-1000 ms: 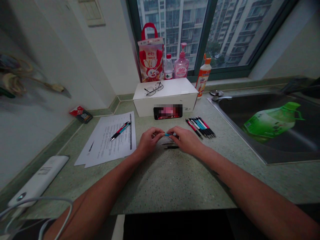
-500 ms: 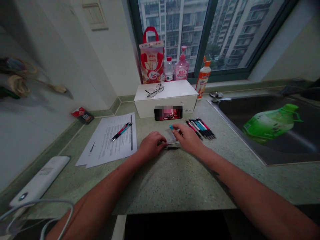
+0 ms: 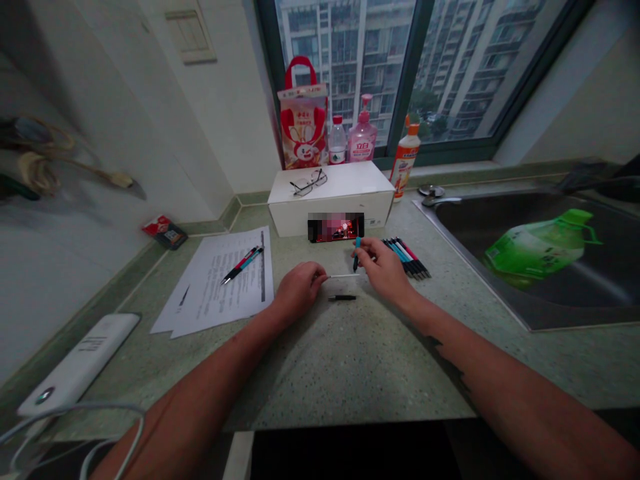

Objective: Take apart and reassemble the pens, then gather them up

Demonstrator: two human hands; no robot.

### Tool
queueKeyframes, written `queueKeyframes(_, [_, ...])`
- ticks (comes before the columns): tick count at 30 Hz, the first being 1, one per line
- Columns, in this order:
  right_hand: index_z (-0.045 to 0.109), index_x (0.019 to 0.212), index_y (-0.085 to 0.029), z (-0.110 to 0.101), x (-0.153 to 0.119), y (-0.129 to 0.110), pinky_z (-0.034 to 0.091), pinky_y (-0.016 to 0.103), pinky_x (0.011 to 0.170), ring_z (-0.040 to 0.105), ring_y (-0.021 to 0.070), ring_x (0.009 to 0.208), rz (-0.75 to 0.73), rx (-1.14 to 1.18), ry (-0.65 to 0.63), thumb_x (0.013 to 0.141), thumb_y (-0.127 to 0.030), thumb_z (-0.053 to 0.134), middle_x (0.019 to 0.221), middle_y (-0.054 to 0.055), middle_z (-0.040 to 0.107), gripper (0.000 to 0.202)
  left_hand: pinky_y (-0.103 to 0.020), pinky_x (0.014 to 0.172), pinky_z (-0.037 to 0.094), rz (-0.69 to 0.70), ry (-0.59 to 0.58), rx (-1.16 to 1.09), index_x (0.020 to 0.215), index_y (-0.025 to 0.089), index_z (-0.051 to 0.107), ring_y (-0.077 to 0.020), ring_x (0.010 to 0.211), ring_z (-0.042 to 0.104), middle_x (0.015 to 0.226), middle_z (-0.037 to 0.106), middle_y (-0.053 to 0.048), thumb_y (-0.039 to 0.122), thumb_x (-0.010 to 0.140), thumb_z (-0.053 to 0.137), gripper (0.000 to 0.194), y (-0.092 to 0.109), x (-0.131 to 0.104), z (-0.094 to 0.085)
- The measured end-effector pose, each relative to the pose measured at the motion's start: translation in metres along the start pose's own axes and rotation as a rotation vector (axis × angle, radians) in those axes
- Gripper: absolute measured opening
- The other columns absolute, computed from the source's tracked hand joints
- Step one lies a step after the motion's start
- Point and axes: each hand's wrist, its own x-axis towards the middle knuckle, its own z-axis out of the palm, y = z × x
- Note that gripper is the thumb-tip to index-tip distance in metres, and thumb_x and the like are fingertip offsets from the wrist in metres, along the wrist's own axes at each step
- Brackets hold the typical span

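My left hand rests on the counter with its fingers pinched on one end of a thin, pale pen refill, which points right. Between the fingertips of my right hand is a pen barrel, blue on top and dark below, held nearly upright. The refill's far end stops short of my right hand. Just below the refill, a short black pen part lies on the counter, touched by neither hand. Several pens lie side by side beyond my right hand, partly covered by it.
Printed sheets with two pens on them lie at left. A phone leans against a white box bearing glasses. The sink at right holds a green jug. A white power strip-like device lies front left.
My right hand has turned the barrel more upright and shifted slightly up and right. The refill now shows plainly from my left fingers, which have drawn back from the black part.
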Motion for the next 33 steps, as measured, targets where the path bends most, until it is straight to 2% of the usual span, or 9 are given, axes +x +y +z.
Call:
queueKeyframes(5, [0.064,0.108,-0.019,-0.003,0.004,0.003,0.051,0.039,0.080,0.069,0.0238,0.088,-0.010,0.020,0.091,0.094,-0.033,0.054,0.098,0.010,0.074,0.022,-0.034,0.078,0.048,0.049,0.096,-0.067,0.091,0.018,0.064,-0.0207,0.085,0.060,0.089,0.066,-0.005,0.015,0.095,0.060,0.007,0.002,-0.001,-0.004])
queueKeyframes(9, [0.064,0.110,-0.017,-0.006,0.006,0.006,0.051,0.042,0.084,0.067,0.0257,0.092,-0.077,-0.055,0.123,0.095,-0.031,0.052,0.103,0.013,0.071,0.024,-0.033,0.082,0.048,0.061,0.236,-0.120,0.096,0.019,0.066,-0.0197,0.088,0.060,0.092,0.066,-0.005,0.016,0.098,0.056,0.011,0.004,-0.001,-0.009])
queueKeyframes(13, [0.066,0.113,-0.017,-0.007,0.005,0.007,0.050,0.045,0.088,0.064,0.0279,0.097,-0.169,-0.159,0.098,0.096,-0.026,0.049,0.106,0.014,0.068,0.025,-0.032,0.081,0.049,0.039,0.422,-0.174,0.097,0.019,0.066,-0.0189,0.088,0.061,0.092,0.065,-0.005,0.018,0.099,0.053,0.013,0.007,0.000,-0.016])
queueKeyframes(16, [0.067,0.114,-0.019,-0.007,0.002,0.004,0.049,0.045,0.091,0.062,0.0280,0.101,-0.194,-0.211,0.047,0.099,-0.025,0.047,0.109,0.013,0.066,0.026,-0.032,0.079,0.050,0.005,0.504,-0.193,0.097,0.019,0.067,-0.0187,0.088,0.061,0.092,0.065,-0.004,0.019,0.099,0.054,0.013,0.007,0.001,-0.019])
queueKeyframes(24, [0.068,0.116,-0.020,-0.007,-0.002,-0.002,0.048,0.042,0.091,0.062,0.0273,0.103,-0.230,-0.282,-0.046,0.101,-0.025,0.049,0.112,0.012,0.065,0.025,-0.031,0.079,0.051,-0.032,0.499,-0.168,0.097,0.020,0.067,-0.0188,0.088,0.061,0.092,0.065,-0.005,0.021,0.098,0.053,0.014,0.003,0.001,-0.017])
queueKeyframes(30, [0.070,0.112,-0.019,-0.006,-0.004,-0.011,0.048,0.040,0.089,0.061,0.0265,0.102,-0.273,-0.354,-0.149,0.101,-0.022,0.049,0.110,0.012,0.065,0.025,-0.033,0.079,0.050,0.056,0.441,-0.128,0.096,0.020,0.067,-0.0191,0.087,0.061,0.091,0.066,-0.005,0.018,0.098,0.054,0.013,0.005,0.000,-0.016])
queueKeyframes(33, [0.068,0.120,-0.019,-0.004,-0.007,-0.016,0.048,0.037,0.090,0.061,0.0254,0.106,-0.334,-0.362,-0.243,0.101,-0.019,0.048,0.112,0.011,0.066,0.028,-0.034,0.082,0.050,0.101,0.367,-0.122,0.097,0.020,0.068,-0.0195,0.088,0.062,0.091,0.068,-0.004,0.020,0.099,0.055,0.013,0.007,-0.002,-0.014])
